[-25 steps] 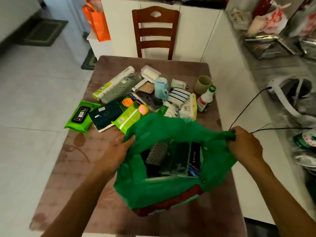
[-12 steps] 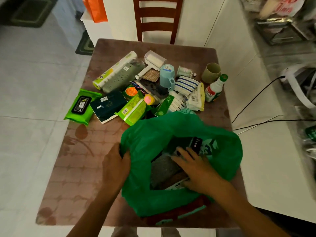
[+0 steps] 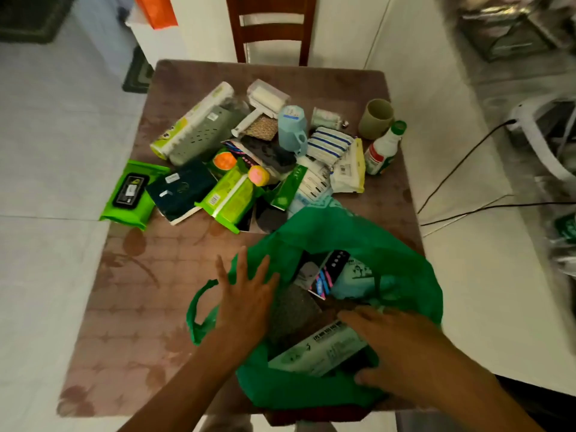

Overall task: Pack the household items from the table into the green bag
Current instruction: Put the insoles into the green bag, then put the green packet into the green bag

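Note:
The green bag [image 3: 358,235] lies open on the near right of the brown table [image 3: 149,294], with several packs inside, among them a pale green pack [image 3: 318,350] and a dark striped pack [image 3: 330,272]. My left hand [image 3: 246,294] rests flat with fingers spread on the bag's left rim. My right hand [image 3: 396,347] lies palm down inside the bag's mouth on the pale green pack. Whether it grips the pack I cannot tell. A pile of household items lies beyond the bag: a green wipes pack [image 3: 131,191], a lime pack [image 3: 230,194], a blue cup [image 3: 293,129], a white bottle [image 3: 385,148].
A wooden chair [image 3: 271,29] stands at the table's far edge. An olive cup [image 3: 375,118], a lint roller [image 3: 265,104] and a grey perforated holder [image 3: 205,132] lie in the pile. Black cables [image 3: 461,157] run over the white counter on the right. An orange bag [image 3: 156,10] hangs at the back left.
My right hand let go of the bag's right rim and went into the bag, onto the packs. My left hand opened flat on the left rim. The bag slumped lower.

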The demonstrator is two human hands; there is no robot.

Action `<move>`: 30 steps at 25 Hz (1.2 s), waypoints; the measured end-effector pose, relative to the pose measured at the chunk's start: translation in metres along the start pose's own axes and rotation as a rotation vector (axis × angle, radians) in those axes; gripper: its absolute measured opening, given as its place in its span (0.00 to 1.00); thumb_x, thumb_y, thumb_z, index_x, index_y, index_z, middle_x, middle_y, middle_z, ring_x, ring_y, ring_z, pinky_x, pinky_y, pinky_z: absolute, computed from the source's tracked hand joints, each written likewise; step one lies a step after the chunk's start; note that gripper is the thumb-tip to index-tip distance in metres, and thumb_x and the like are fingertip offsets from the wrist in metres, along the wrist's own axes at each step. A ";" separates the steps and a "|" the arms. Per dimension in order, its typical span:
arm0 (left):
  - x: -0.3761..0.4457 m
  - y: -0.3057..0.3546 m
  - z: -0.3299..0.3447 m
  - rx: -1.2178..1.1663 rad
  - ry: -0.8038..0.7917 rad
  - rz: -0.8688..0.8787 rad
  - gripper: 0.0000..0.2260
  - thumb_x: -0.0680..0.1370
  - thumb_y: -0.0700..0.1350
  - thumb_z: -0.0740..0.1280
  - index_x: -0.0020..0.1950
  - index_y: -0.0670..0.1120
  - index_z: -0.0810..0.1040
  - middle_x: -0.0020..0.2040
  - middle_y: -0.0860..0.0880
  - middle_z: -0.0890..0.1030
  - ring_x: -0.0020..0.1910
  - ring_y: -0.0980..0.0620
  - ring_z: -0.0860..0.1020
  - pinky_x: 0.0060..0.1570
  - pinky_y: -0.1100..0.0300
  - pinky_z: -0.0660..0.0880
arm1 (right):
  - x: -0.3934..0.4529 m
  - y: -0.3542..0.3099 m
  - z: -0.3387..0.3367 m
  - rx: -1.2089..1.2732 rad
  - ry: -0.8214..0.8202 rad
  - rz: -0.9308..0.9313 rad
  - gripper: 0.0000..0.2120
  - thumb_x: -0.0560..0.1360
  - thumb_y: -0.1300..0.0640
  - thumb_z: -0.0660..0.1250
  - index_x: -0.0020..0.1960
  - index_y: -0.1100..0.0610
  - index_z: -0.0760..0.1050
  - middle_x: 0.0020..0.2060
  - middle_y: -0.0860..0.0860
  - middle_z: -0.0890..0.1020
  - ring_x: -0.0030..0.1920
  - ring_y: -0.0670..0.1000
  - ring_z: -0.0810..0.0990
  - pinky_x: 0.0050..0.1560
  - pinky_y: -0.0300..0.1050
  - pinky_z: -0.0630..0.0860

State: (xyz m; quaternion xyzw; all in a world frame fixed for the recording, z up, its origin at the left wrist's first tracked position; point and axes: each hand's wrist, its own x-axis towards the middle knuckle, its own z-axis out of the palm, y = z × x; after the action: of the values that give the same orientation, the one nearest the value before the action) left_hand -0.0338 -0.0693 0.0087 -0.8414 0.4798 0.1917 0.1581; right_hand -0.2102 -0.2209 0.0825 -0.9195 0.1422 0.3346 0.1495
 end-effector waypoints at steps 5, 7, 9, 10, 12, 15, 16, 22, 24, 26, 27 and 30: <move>0.008 -0.037 -0.027 -0.881 0.779 -0.191 0.09 0.71 0.51 0.67 0.47 0.50 0.82 0.49 0.52 0.85 0.53 0.51 0.80 0.57 0.49 0.74 | 0.073 -0.028 -0.051 0.624 0.385 -0.178 0.24 0.76 0.47 0.66 0.71 0.46 0.66 0.69 0.43 0.69 0.67 0.44 0.67 0.66 0.40 0.65; 0.052 -0.072 -0.027 -0.994 0.706 -0.355 0.13 0.71 0.49 0.67 0.53 0.48 0.81 0.51 0.47 0.84 0.50 0.48 0.81 0.51 0.52 0.76 | 0.093 -0.028 -0.050 0.785 0.412 -0.136 0.20 0.77 0.50 0.66 0.68 0.46 0.69 0.64 0.43 0.72 0.62 0.41 0.69 0.63 0.40 0.68; 0.107 -0.104 -0.015 -0.817 0.425 -0.392 0.24 0.72 0.47 0.69 0.68 0.47 0.72 0.64 0.42 0.76 0.61 0.41 0.74 0.58 0.49 0.71 | 0.103 -0.025 -0.043 0.804 0.427 -0.095 0.17 0.78 0.52 0.65 0.66 0.46 0.70 0.65 0.42 0.72 0.60 0.38 0.68 0.60 0.32 0.66; 0.133 -0.114 -0.006 -0.699 0.261 -0.362 0.31 0.71 0.48 0.71 0.72 0.48 0.65 0.69 0.41 0.70 0.65 0.38 0.69 0.61 0.46 0.68 | 0.105 -0.021 -0.037 0.798 0.436 -0.067 0.16 0.78 0.52 0.65 0.66 0.46 0.71 0.66 0.40 0.71 0.61 0.37 0.66 0.58 0.26 0.63; 0.172 -0.122 0.012 -0.544 0.080 -0.329 0.43 0.67 0.51 0.76 0.75 0.50 0.55 0.70 0.40 0.64 0.67 0.36 0.64 0.61 0.39 0.67 | 0.101 -0.010 -0.019 0.768 0.482 -0.010 0.15 0.78 0.53 0.64 0.64 0.45 0.72 0.66 0.38 0.69 0.62 0.35 0.65 0.58 0.22 0.59; 0.191 -0.122 0.033 -0.471 0.146 -0.373 0.49 0.62 0.55 0.78 0.74 0.51 0.53 0.66 0.38 0.69 0.65 0.34 0.64 0.57 0.42 0.68 | 0.087 0.008 0.003 0.655 0.597 0.071 0.14 0.76 0.56 0.67 0.61 0.47 0.75 0.66 0.41 0.72 0.66 0.40 0.66 0.66 0.32 0.60; 0.192 -0.122 0.035 -0.523 0.182 -0.395 0.47 0.61 0.56 0.78 0.72 0.50 0.56 0.63 0.37 0.72 0.63 0.34 0.65 0.55 0.44 0.69 | 0.082 0.012 0.005 0.637 0.604 0.098 0.14 0.76 0.57 0.67 0.61 0.48 0.75 0.65 0.41 0.73 0.66 0.41 0.67 0.65 0.30 0.60; 0.071 -0.120 0.001 -1.242 0.583 -0.460 0.36 0.57 0.57 0.73 0.62 0.54 0.65 0.55 0.42 0.78 0.47 0.44 0.78 0.40 0.51 0.77 | 0.069 0.028 -0.017 0.751 0.691 0.063 0.17 0.76 0.62 0.66 0.63 0.51 0.74 0.60 0.44 0.76 0.61 0.39 0.71 0.57 0.20 0.61; 0.006 -0.106 -0.014 -1.375 0.646 -0.325 0.35 0.56 0.55 0.72 0.61 0.58 0.64 0.52 0.45 0.78 0.44 0.45 0.80 0.37 0.48 0.80 | 0.072 0.035 -0.026 0.865 0.706 0.087 0.15 0.78 0.59 0.64 0.64 0.49 0.74 0.61 0.45 0.76 0.62 0.40 0.72 0.57 0.23 0.64; -0.039 -0.072 -0.020 -1.382 0.541 -0.122 0.35 0.55 0.54 0.73 0.60 0.63 0.65 0.50 0.50 0.78 0.43 0.50 0.80 0.34 0.55 0.79 | 0.073 0.037 -0.036 0.970 0.712 0.109 0.14 0.80 0.55 0.60 0.65 0.48 0.74 0.63 0.45 0.76 0.63 0.42 0.72 0.59 0.29 0.67; -0.047 -0.049 -0.017 -1.273 0.434 -0.026 0.37 0.55 0.55 0.73 0.61 0.64 0.65 0.48 0.53 0.76 0.43 0.54 0.78 0.36 0.60 0.77 | 0.073 0.038 -0.039 1.005 0.708 0.119 0.15 0.80 0.54 0.60 0.65 0.47 0.74 0.64 0.46 0.75 0.64 0.43 0.72 0.60 0.34 0.67; -0.033 0.022 0.016 -0.735 0.303 0.144 0.38 0.54 0.61 0.72 0.64 0.59 0.67 0.45 0.56 0.71 0.46 0.53 0.72 0.40 0.60 0.73 | 0.072 0.037 -0.042 1.008 0.695 0.116 0.15 0.80 0.51 0.60 0.66 0.46 0.73 0.65 0.45 0.74 0.65 0.44 0.71 0.64 0.42 0.68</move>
State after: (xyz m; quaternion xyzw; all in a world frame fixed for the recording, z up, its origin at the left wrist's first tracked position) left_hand -0.0708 -0.0484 0.0085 -0.8249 0.4549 0.2349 -0.2398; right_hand -0.1467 -0.2822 0.0590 -0.7817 0.3734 -0.0857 0.4921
